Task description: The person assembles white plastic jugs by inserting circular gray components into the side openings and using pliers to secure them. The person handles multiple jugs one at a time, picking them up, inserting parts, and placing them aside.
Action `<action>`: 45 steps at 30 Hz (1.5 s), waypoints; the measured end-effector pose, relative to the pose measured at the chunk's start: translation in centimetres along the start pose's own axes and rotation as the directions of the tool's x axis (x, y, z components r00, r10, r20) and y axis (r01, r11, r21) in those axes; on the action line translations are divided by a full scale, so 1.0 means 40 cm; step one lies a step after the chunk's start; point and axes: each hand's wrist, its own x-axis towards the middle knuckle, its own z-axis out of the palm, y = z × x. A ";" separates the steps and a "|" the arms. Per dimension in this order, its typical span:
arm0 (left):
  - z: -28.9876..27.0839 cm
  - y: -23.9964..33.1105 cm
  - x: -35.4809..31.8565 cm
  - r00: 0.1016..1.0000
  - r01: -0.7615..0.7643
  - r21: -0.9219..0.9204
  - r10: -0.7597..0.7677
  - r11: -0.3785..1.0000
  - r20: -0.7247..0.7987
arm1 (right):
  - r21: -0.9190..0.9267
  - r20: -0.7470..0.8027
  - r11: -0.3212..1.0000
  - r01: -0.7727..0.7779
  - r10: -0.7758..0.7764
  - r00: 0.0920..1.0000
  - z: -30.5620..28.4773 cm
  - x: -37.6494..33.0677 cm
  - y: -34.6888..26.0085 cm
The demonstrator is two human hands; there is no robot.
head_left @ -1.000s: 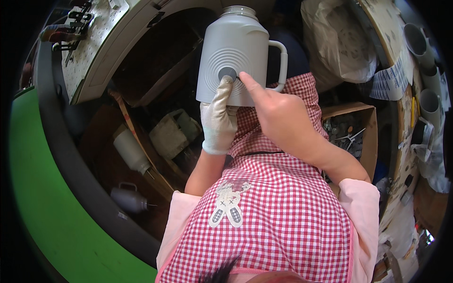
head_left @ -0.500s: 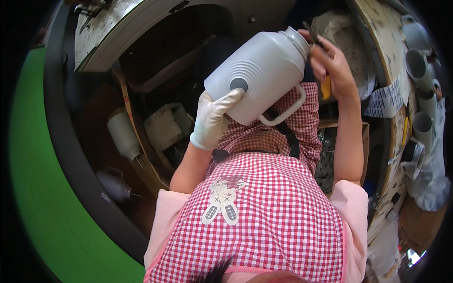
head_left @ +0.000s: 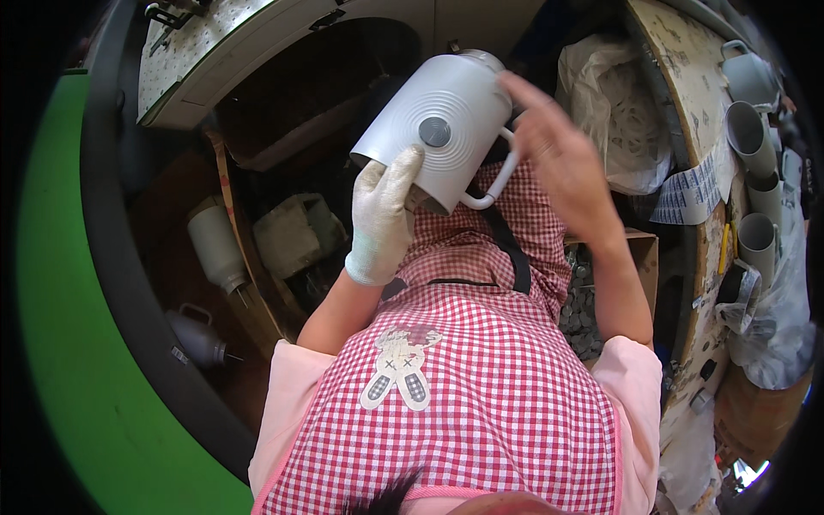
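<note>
A light grey plastic jug body (head_left: 408, 107) with a side handle (head_left: 506, 172) is held tilted above my lap, its neck at the upper right. Concentric ridges surround a round dark grey disc (head_left: 435, 131) on its side. My left hand (head_left: 383, 210), in a white glove, grips the jug's open lower end. The thumb presses on the outer wall below the disc; the other fingers are mostly hidden at the opening. My bare right hand (head_left: 562, 159) is smeared by motion beside the handle, the index finger stretched toward the neck. Whether it holds anything cannot be made out.
A cardboard box (head_left: 642, 266) of round grey discs (head_left: 579, 313) stands by my right leg. Right of it, a worktable (head_left: 665, 51) carries grey jug parts (head_left: 755, 142). A clear plastic bag (head_left: 622, 120) lies nearby. More jug bodies (head_left: 216, 245) lie low on the left.
The jug has shifted left and turned, showing its open bottom. My right hand has moved down and left from the neck. The thin dark tool it held is no longer visible.
</note>
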 end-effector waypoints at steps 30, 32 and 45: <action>0.054 -0.056 -0.001 0.998 0.000 0.238 -0.016 0.971 0.068 | 0.017 0.177 1.000 0.019 -0.022 0.984 -0.008 -0.049 0.070; 0.026 -0.025 -0.013 0.995 -0.029 0.139 0.015 0.990 0.103 | 0.263 -0.284 0.965 0.005 0.073 0.956 -0.066 -0.040 0.115; -0.108 -0.016 0.082 0.973 -0.154 0.144 0.125 0.978 0.195 | 0.028 -0.266 1.000 0.002 0.005 0.964 -0.090 0.022 0.058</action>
